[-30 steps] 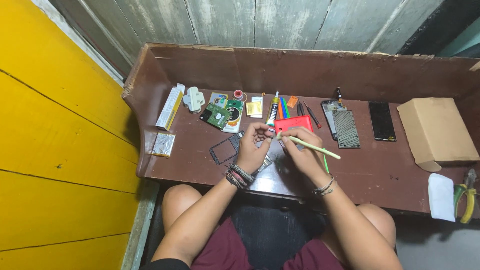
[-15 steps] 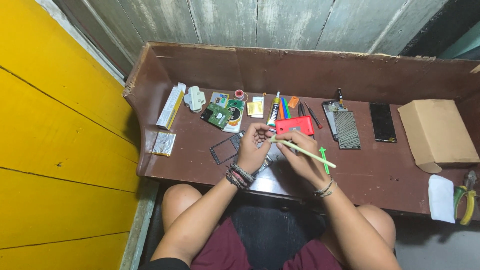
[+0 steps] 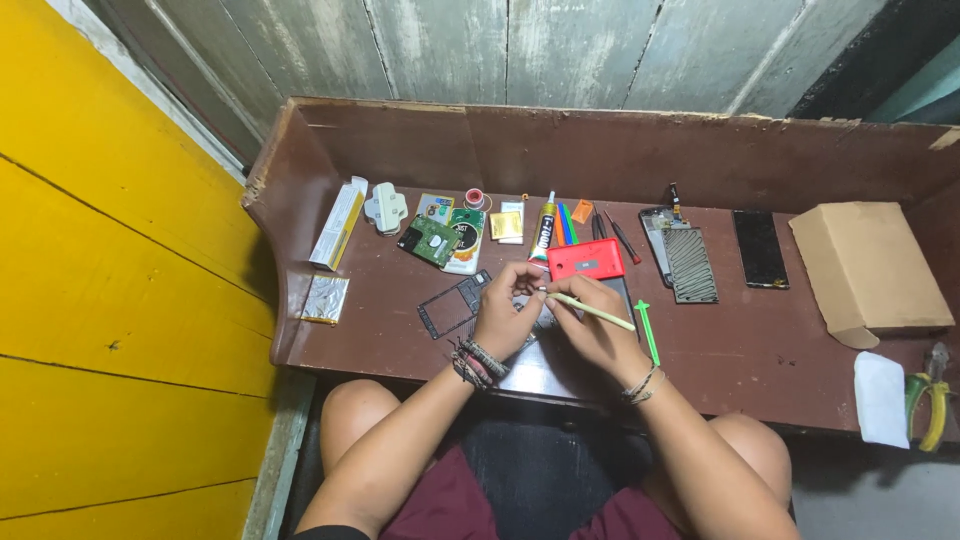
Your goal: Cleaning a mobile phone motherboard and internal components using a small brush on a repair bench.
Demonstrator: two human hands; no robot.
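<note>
My right hand [image 3: 592, 328] holds a pale yellow-green stick tool [image 3: 592, 311], its tip pointing left toward my left hand. My left hand [image 3: 507, 310] pinches a small part at that tip; the part is too small to identify. Both hands hover over a dark flat device [image 3: 620, 296] lying on the brown bench [image 3: 400, 330], mostly hidden under them. A red phone-shaped piece [image 3: 585, 260] lies just beyond my fingers. A black screen frame [image 3: 452, 304] sits left of my left hand. A green plastic pry tool [image 3: 648, 330] lies right of my right hand.
Along the back lie a glue tube [image 3: 546, 226], coloured pry tools [image 3: 566, 222], a green circuit board [image 3: 431, 240], a phone with a grey panel [image 3: 690, 264], a black phone [image 3: 760, 247]. A cardboard box [image 3: 866, 268], white cloth [image 3: 881, 398] and pliers [image 3: 935, 395] sit right.
The stick tool in my right hand has tilted down and drawn left, its tip now meeting my left fingers. The green pry tool lies on the bench by my right wrist.
</note>
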